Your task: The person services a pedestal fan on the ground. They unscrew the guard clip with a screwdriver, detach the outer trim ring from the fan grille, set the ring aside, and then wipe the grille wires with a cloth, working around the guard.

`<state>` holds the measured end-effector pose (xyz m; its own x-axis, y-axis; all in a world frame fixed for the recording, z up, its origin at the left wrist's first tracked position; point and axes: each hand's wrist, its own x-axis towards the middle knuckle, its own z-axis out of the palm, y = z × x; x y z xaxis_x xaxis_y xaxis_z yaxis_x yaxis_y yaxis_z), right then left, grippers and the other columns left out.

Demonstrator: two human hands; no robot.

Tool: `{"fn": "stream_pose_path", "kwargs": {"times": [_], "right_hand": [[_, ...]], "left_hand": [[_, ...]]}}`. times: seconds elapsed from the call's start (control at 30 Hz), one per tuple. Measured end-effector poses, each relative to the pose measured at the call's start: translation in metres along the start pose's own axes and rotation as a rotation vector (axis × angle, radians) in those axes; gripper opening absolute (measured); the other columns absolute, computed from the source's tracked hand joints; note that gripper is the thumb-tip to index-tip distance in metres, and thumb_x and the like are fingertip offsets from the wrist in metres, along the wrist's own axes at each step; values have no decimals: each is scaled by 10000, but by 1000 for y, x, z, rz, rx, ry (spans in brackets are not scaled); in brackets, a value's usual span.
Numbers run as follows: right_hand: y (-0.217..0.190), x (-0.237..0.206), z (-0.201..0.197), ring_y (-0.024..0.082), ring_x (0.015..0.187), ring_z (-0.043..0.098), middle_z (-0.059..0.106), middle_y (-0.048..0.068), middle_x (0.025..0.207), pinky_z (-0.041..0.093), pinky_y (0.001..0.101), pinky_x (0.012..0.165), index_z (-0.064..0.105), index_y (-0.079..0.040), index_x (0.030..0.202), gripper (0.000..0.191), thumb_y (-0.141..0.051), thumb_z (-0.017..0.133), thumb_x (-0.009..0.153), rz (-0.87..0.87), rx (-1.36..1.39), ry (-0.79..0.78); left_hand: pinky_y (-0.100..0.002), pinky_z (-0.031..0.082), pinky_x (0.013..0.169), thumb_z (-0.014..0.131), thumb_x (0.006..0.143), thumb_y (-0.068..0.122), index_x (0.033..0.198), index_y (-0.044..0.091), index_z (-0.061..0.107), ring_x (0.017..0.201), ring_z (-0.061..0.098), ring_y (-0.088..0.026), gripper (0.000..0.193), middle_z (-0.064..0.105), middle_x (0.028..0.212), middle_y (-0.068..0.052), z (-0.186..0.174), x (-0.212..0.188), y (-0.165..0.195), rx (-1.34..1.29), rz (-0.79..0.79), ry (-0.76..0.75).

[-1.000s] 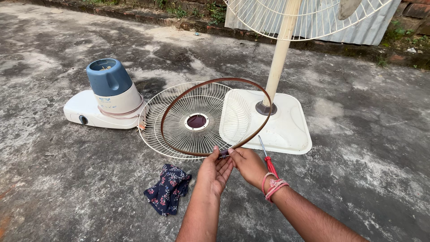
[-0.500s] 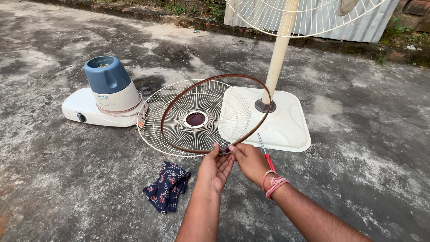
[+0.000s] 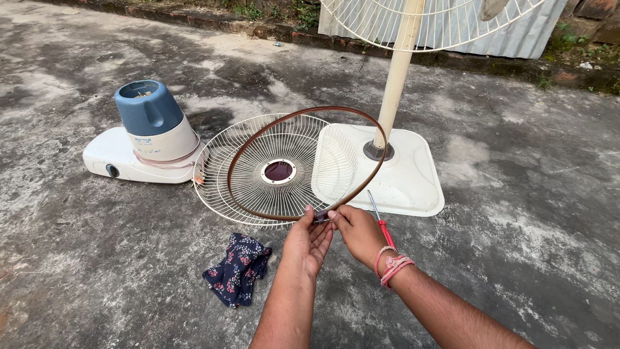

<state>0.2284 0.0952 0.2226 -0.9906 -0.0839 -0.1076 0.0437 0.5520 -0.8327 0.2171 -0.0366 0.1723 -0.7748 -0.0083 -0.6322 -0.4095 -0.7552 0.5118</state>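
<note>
Both forearms reach forward side by side, the left hand (image 3: 309,239) and right hand (image 3: 359,234) meeting fingertip to fingertip, each pinching the near edge of the brown ring (image 3: 303,163). The ring lies just beyond the hands, across the white fan grille (image 3: 258,171) and the fan base (image 3: 407,174). A red-handled screwdriver (image 3: 381,216) lies right of the right hand; a dark floral cloth (image 3: 237,268) lies left of the left wrist on the concrete floor (image 3: 97,258).

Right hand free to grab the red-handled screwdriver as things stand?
Probably yes. The screwdriver lies on the ground just beside the right hand, nothing over it, though that hand's fingers now pinch the brown ring.
</note>
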Motion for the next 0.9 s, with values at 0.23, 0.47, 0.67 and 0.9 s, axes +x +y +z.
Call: {"fn": "stream_pose_path", "kwargs": {"times": [0.23,0.47,0.67,0.9], "right_hand": [[0,-6,-2,155,750,696,725,57,821,541,319,685,636,-32,954,151,-179,648,921,-279,56,66],[-7,-8,-4,187,653,627,708,96,737,495,342,632,687,-39,950,202,-237,655,973,-104,-21,34],[-5,-11,-2,169,674,665,719,67,782,518,332,630,653,-22,988,178,-189,646,927,-214,-6,65],[2,-2,2,147,713,676,750,66,801,528,302,676,699,-22,966,215,-222,624,996,-133,83,49]], "left_hand": [[-342,576,951,660,967,403,1102,7,649,988,677,-223,419,689,1025,-139,1,-7,6,-7,-10,23],[-342,577,928,676,955,428,1092,11,652,980,676,-219,439,685,1007,-127,-4,1,3,-9,-25,-2],[-330,581,906,679,951,419,1066,18,663,970,684,-216,418,699,1003,-126,-6,3,6,-10,-28,-15],[-312,587,868,678,948,415,1049,16,666,928,705,-207,411,723,975,-130,-2,-7,9,-13,-48,-49]]}}
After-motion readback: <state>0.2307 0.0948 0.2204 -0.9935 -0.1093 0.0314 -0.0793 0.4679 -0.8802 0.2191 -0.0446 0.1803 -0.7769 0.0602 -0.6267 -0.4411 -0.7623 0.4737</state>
